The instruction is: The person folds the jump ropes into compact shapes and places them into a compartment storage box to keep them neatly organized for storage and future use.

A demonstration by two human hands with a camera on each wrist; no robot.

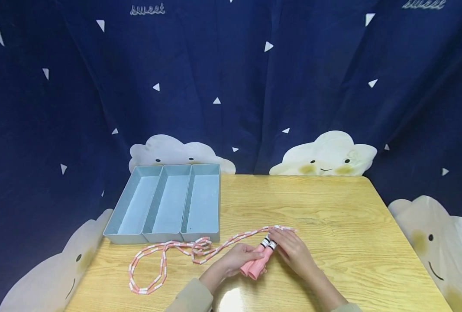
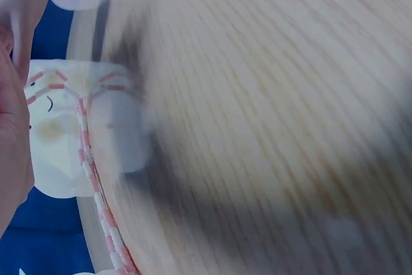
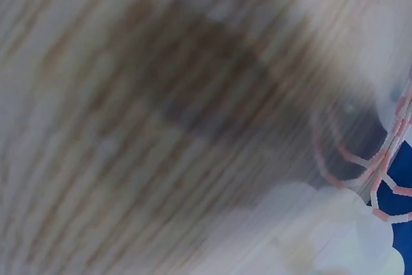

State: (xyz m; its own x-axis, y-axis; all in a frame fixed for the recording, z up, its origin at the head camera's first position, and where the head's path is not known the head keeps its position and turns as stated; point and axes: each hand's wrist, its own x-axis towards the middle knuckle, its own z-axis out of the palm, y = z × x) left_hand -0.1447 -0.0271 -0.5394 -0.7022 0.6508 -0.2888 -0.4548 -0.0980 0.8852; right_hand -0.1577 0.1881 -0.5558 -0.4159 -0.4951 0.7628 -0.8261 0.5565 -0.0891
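A beaded jump rope in pink and white [image 1: 147,249] has two pink handles [image 1: 259,264] with black and white bands at their tops. My left hand [image 1: 236,260] grips both handles side by side, thumb across them, over the front of the table. At the banded ends, my right hand [image 1: 293,251] pinches the rope with bent fingers, which hide part of it. From there the doubled rope runs left across the table to a loose loop. In the left wrist view, part of a hand [image 2: 13,140] shows at the left edge, beside the rope [image 2: 90,152].
A pale blue tray [image 1: 201,237] with three long compartments stands at the back left of the wooden table [image 1: 312,208], just behind the rope. A dark blue curtain [image 1: 238,86] with white triangles and smiling clouds hangs round the back and sides.
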